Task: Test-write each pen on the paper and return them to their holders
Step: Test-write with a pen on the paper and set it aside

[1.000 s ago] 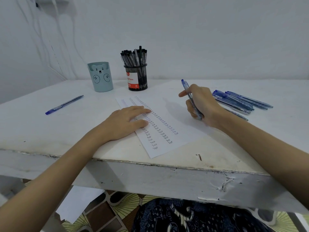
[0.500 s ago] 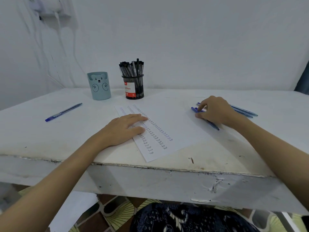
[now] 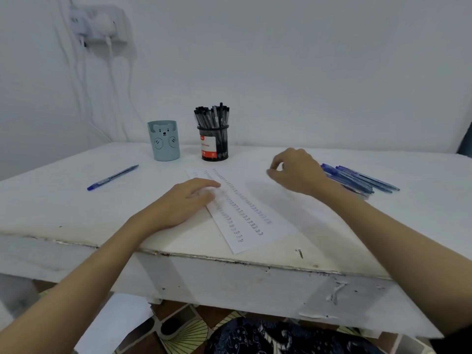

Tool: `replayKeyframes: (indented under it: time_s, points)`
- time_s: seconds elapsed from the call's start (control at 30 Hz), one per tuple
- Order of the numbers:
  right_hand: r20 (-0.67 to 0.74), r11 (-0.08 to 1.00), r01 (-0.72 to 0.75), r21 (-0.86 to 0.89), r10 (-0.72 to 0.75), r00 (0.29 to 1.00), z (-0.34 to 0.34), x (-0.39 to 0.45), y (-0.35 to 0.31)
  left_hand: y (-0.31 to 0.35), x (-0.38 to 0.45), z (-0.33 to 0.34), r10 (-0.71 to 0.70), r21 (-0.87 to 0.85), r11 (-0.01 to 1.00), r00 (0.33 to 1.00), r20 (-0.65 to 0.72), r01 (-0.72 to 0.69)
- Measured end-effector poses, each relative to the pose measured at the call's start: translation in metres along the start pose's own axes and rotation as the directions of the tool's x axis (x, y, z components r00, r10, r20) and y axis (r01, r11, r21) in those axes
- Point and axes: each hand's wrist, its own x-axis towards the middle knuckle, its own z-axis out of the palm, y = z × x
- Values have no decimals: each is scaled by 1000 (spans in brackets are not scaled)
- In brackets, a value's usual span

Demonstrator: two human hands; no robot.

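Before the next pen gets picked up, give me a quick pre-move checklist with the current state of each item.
1. Right hand free of a pen: cannot tell; the fingers are curled and blurred, no pen visible in its grip.
2. Paper held steady: ok; left hand lies flat on its left part.
3. Blank writing space: ok; the right side of the sheet is unmarked.
4. Blue pens within reach: ok; the pile lies just right of the right hand.
5. Bear holder ready to receive: ok; upright, no pens showing above its rim.
6. Stray blue pen: not ok; it lies alone far left on the table.
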Motion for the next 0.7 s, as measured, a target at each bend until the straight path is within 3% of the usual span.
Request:
replayKeyframes:
  time_s: [0.17, 0.3, 0.4, 0.47, 0.7]
  points:
    - [130, 966, 253, 46, -257, 958, 26, 24, -91, -38, -38, -47, -105, 63, 992, 986, -131, 114]
    - [199, 916, 398, 53, -400, 895, 59, 45, -158, -77, -70, -84, -217, 111, 960, 934, -285, 256]
    - [325, 890, 446, 95, -451, 831, 88, 63, -203, -102, -84, -101, -283, 129, 930, 894, -349, 345]
    - [391, 861, 507, 34, -479, 786, 108, 73, -224, -114, -86, -102, -291, 124, 925, 878, -379, 360]
    - [404, 750, 652, -115, -564, 720, 160, 99, -265, -123, -85, -99, -278, 106, 928, 854, -439, 356]
